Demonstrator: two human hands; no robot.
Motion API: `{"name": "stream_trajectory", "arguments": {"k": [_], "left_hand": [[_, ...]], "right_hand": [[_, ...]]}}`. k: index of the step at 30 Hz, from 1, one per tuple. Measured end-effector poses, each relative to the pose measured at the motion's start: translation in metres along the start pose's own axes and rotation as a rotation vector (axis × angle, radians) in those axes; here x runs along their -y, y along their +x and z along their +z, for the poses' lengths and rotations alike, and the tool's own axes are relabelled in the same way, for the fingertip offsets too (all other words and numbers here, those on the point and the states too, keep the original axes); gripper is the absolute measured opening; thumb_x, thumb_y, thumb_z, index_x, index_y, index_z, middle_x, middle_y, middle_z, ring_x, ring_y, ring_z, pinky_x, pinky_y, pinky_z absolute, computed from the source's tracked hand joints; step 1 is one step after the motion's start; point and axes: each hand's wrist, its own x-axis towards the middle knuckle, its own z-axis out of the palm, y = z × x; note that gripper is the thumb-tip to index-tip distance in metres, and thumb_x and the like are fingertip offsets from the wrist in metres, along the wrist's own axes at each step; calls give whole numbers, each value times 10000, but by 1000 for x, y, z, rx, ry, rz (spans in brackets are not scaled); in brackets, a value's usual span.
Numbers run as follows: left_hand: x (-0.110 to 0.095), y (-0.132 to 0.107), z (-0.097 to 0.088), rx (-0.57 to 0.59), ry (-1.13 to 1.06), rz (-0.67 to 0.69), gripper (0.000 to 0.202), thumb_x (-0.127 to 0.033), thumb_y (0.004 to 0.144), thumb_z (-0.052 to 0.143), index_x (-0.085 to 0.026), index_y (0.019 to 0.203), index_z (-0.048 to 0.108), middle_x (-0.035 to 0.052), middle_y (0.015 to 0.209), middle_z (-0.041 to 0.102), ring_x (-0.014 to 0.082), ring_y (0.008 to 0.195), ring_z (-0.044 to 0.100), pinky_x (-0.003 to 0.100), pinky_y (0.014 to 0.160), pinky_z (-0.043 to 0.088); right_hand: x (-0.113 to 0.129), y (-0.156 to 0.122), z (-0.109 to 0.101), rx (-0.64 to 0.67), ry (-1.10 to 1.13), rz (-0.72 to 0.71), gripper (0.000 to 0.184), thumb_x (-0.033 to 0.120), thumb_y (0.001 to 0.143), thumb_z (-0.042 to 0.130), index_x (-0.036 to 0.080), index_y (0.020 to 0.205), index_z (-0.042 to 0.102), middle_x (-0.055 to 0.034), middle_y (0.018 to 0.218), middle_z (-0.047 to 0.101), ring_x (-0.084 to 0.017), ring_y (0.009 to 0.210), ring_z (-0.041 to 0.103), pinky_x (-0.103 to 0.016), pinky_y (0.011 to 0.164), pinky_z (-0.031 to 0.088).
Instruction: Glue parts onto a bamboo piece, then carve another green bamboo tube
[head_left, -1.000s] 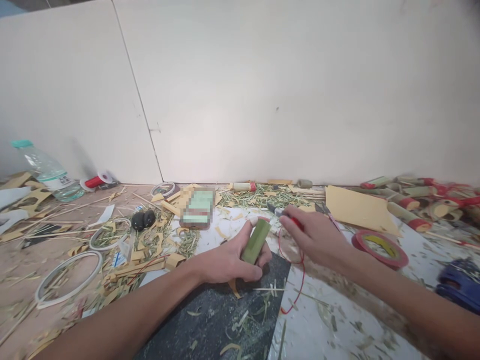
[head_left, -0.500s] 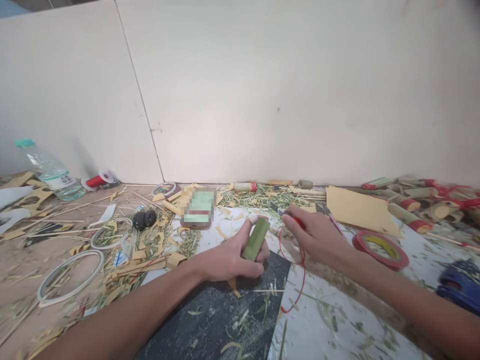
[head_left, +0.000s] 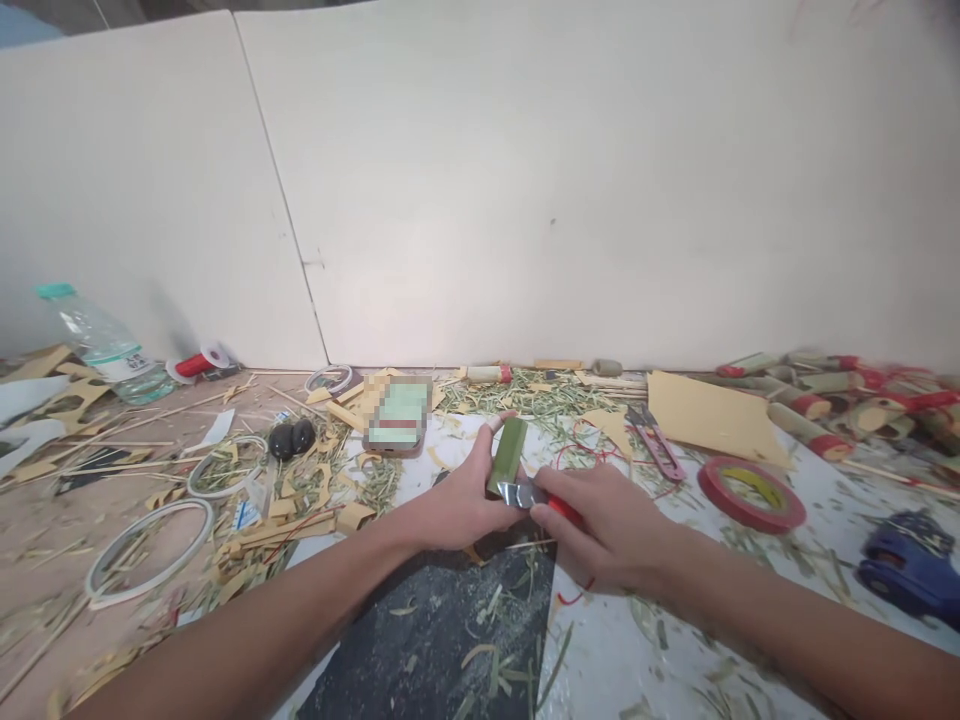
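Observation:
My left hand [head_left: 466, 500] grips a short green bamboo piece [head_left: 510, 450], held tilted with its far end pointing away from me. In my right hand [head_left: 607, 525] is a knife [head_left: 520, 494] with a red handle and a short silver blade. The blade lies at the near end of the bamboo, seemingly against it. A thin red cord [head_left: 574, 598] shows below my right hand. Under both hands is a dark board [head_left: 420, 640], strewn with green shavings.
Pink thread snips [head_left: 658, 445], red tape [head_left: 752, 496] and a blue tool [head_left: 911, 565] lie to the right. Finished-looking bamboo pieces [head_left: 814, 430] with red ends are piled at far right. A phone [head_left: 397, 415], white rings [head_left: 150, 550] and a bottle [head_left: 105, 340] are left.
My right hand has moved left and nearer to me, bringing the knife from beyond the bamboo to its near end. The snips now show fully. The bamboo has turned a little more upright.

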Motion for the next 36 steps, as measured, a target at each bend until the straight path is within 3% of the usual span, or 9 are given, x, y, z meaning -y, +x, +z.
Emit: {"name": "stream_trajectory", "arguments": {"k": [3, 7, 12, 17, 23, 31, 33, 36], "left_hand": [[1, 1, 1, 18, 5, 30, 927, -112, 745, 626, -296, 1447, 50, -2, 913, 538, 109, 735, 500, 243, 658, 397], [0, 1, 3, -5, -9, 36, 835, -232, 778, 660, -271, 1420, 128, -37, 802, 492, 93, 670, 456, 218, 601, 363], [-3, 0, 4, -39, 29, 50, 798, -303, 766, 689, -232, 1376, 181, -18, 839, 507, 118, 725, 480, 246, 653, 394], [-5, -2, 4, 12, 44, 63, 893, -253, 803, 640, -257, 1447, 21, -12, 865, 517, 117, 739, 488, 268, 719, 396], [-6, -2, 3, 16, 83, 59, 822, -239, 797, 617, -251, 1433, 95, -5, 881, 510, 119, 735, 475, 256, 672, 386], [-4, -3, -1, 10, 79, 0, 858, -134, 774, 555, -268, 1443, 34, -29, 817, 459, 84, 621, 413, 216, 564, 357], [-5, -3, 1, 32, 58, 8, 827, -138, 789, 545, -255, 1435, 42, -34, 803, 446, 81, 620, 403, 218, 572, 361], [-7, -3, 4, 88, 37, 61, 787, -139, 799, 543, -247, 1421, 72, -44, 787, 426, 86, 638, 404, 228, 599, 372]], "right_hand": [[3, -1, 0, 8, 2, -11, 256, 377, 938, 329, 215, 770, 432, 2, 621, 549, -142, 526, 430, -271, 532, 231], [4, -1, -1, -11, 14, 45, 290, 400, 941, 311, 214, 749, 421, 2, 611, 528, -138, 519, 427, -265, 529, 244], [4, -1, -3, -2, 19, 36, 312, 418, 946, 305, 211, 749, 431, 2, 619, 529, -134, 521, 431, -261, 531, 251], [6, -1, -3, 16, 13, 25, 288, 398, 944, 318, 209, 774, 453, -5, 632, 548, -140, 532, 440, -266, 537, 260], [7, -1, -4, 13, 25, 19, 286, 396, 953, 302, 213, 797, 456, -6, 646, 563, -147, 542, 454, -270, 544, 263], [5, 4, -1, -13, -3, 51, 325, 426, 954, 299, 212, 749, 431, 13, 600, 515, -135, 519, 430, -263, 531, 244], [-4, 8, -6, -57, 14, 105, 323, 430, 954, 307, 215, 738, 415, 21, 588, 499, -137, 523, 436, -259, 530, 248], [-27, 14, -18, -238, 31, 274, 335, 438, 953, 305, 223, 704, 372, 31, 560, 454, -147, 530, 438, -259, 524, 256]]}}
